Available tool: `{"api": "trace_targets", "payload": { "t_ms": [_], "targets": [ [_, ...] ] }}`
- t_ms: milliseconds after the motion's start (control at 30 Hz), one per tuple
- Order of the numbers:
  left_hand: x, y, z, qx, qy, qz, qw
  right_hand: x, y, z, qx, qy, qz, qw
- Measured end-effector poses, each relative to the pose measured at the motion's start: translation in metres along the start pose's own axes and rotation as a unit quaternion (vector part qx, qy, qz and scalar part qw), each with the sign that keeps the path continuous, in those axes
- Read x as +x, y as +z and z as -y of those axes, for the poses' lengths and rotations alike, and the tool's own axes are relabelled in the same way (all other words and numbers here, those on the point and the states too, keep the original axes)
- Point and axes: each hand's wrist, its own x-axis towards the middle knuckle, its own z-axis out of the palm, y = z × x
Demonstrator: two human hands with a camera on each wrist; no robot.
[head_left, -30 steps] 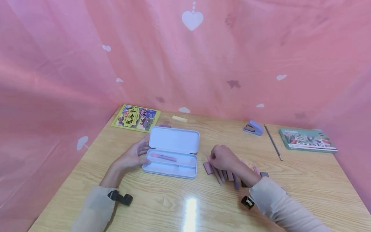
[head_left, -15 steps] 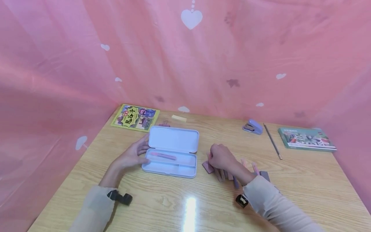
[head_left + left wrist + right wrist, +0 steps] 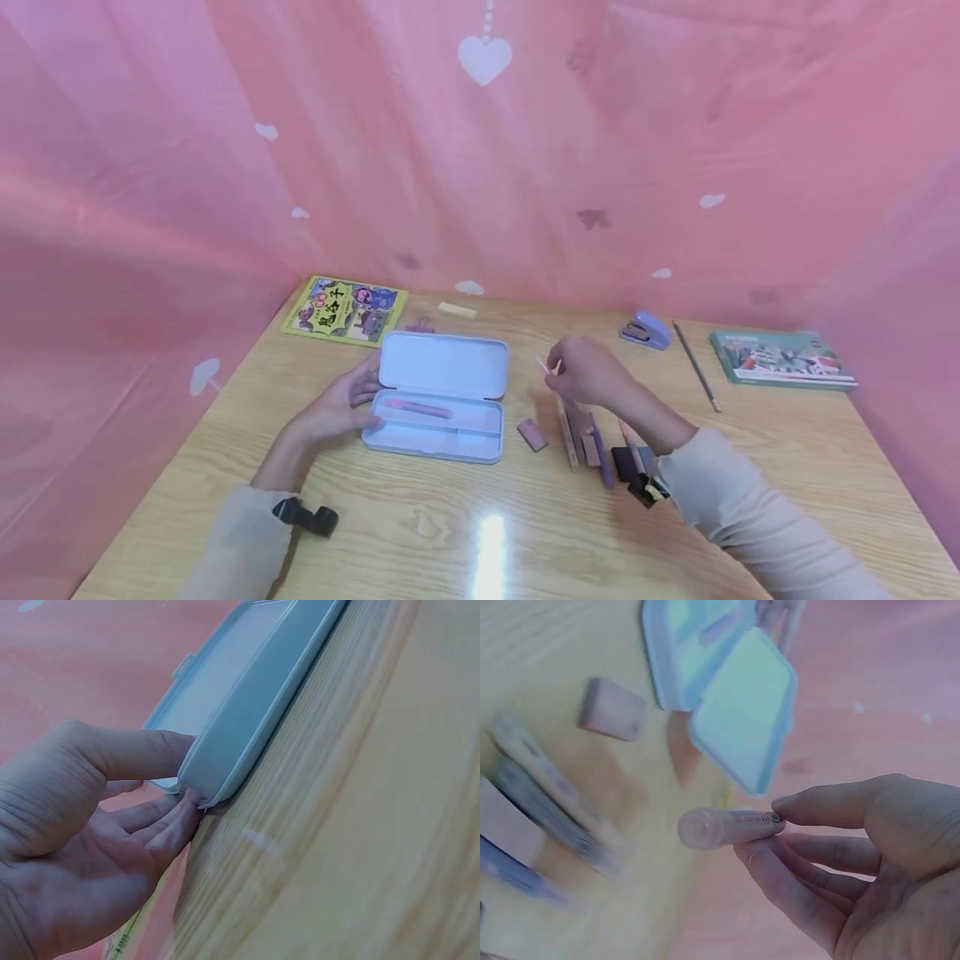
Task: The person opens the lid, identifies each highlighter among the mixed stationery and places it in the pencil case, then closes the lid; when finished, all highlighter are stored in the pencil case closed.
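A pale blue pencil case (image 3: pixel 420 442) stands with its lid up, a pink pen (image 3: pixel 418 408) lying in its rear compartment. My left hand (image 3: pixel 333 407) grips the case's left end, thumb over the rim and fingers low at the back. In my right hand (image 3: pixel 588 372), thumb and fingers pinch a pale pink pen (image 3: pixel 731 827), raised over the table to the right of the case. The right wrist view shows its rounded end facing the camera. Beneath that hand lie a mauve eraser (image 3: pixel 533 435) and a row of pens (image 3: pixel 567 437), partly covered by the arm.
Black and grey blocks (image 3: pixel 624 463) sit under the right wrist. Farther back are a purple stapler (image 3: pixel 646 331), a pencil (image 3: pixel 697 367) and a green box (image 3: pixel 782 360). A yellow booklet (image 3: pixel 345 311) and a yellow stick (image 3: pixel 457 311) lie behind the case.
My right hand has lifted from the row of pens with a pale pink pen in its fingers, uncovering more of the eraser and pens. The left hand stays at the case.
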Motion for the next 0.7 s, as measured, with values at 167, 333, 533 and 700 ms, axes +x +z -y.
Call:
{"api": "trace_targets", "payload": {
  "t_ms": [167,333,533,700],
  "targets": [
    [-0.001,-0.001,0.000,0.005,-0.005,0.001,1.0000,0.011,-0.009,0.018,-0.016,-0.031,0.003,0.999],
    [-0.002,-0.001,0.001,0.004,0.003,0.005,1.0000,0.030,-0.001,0.051,-0.035,-0.082,0.002,0.996],
    [-0.001,-0.001,0.002,-0.001,0.005,0.006,1.0000,0.056,0.021,0.094,-0.063,-0.120,0.015,0.991],
    [-0.001,-0.001,0.000,0.000,-0.015,0.006,0.9999,0.068,0.042,0.121,-0.055,-0.136,0.054,0.988]
  ]
}}
